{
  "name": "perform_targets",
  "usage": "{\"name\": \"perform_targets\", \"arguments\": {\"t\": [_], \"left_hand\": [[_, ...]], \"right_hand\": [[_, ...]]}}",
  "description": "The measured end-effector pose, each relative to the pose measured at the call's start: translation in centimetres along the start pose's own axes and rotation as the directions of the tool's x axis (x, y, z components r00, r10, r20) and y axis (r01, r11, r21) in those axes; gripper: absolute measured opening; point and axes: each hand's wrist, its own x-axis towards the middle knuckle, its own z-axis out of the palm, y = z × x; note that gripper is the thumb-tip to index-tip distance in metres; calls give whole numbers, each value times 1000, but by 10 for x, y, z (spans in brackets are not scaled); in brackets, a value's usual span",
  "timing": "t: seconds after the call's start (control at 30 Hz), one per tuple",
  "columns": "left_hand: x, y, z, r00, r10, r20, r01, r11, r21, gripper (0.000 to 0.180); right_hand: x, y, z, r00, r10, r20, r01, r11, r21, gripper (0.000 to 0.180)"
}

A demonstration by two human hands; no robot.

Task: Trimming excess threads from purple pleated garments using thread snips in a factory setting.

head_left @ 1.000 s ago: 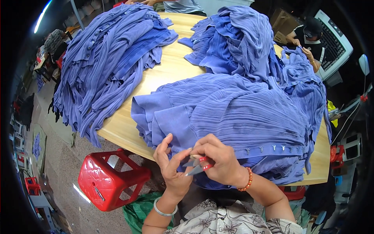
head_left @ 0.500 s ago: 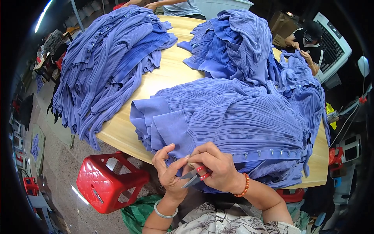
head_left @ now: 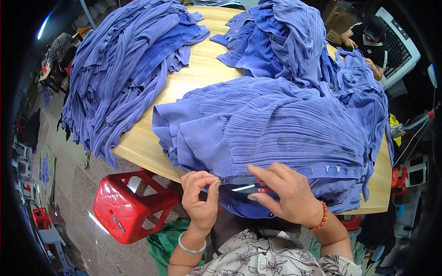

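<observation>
A blue pleated garment (head_left: 276,124) lies across the near side of a wooden table (head_left: 202,73), its buttoned edge hanging over the front. My left hand (head_left: 200,202) pinches that edge between thumb and fingers. My right hand (head_left: 283,193) holds small thread snips (head_left: 251,187) with red handles, the metal blades pointing left toward the pinched spot. A green bangle sits on my left wrist and a bead bracelet on my right.
A long pile of blue garments (head_left: 124,69) drapes over the table's left edge. Another heap (head_left: 285,41) rises at the back. A red plastic stool (head_left: 131,207) stands on the floor at lower left. A person in black (head_left: 368,39) works at the far right.
Both hands have shifted slightly right along the garment's edge. The snips now point left, level with the edge, and my left fingers have closed into a pinch.
</observation>
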Motion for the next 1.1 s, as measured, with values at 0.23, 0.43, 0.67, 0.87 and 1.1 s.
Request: {"name": "perform_targets", "arguments": {"t": [0.23,0.43,0.67,0.87,1.1], "left_hand": [[-1,1,1,998,-56,0,56,994,-97,7],[-3,-5,2,996,-87,7,87,984,-155,7],[-3,-7,3,996,-93,1,91,979,-182,7],[-3,-8,4,999,-40,-9,38,988,-150,8],[-5,-8,5,994,-109,-25,102,976,-193,9]], "right_hand": [[5,1,17,996,-85,-33,82,993,-88,47],[9,2,23,990,-105,-99,89,985,-147,41],[9,3,27,987,-140,-76,123,972,-201,35],[13,2,27,981,-182,-61,161,953,-256,35],[10,5,26,979,-184,-88,161,963,-217,34]]}}
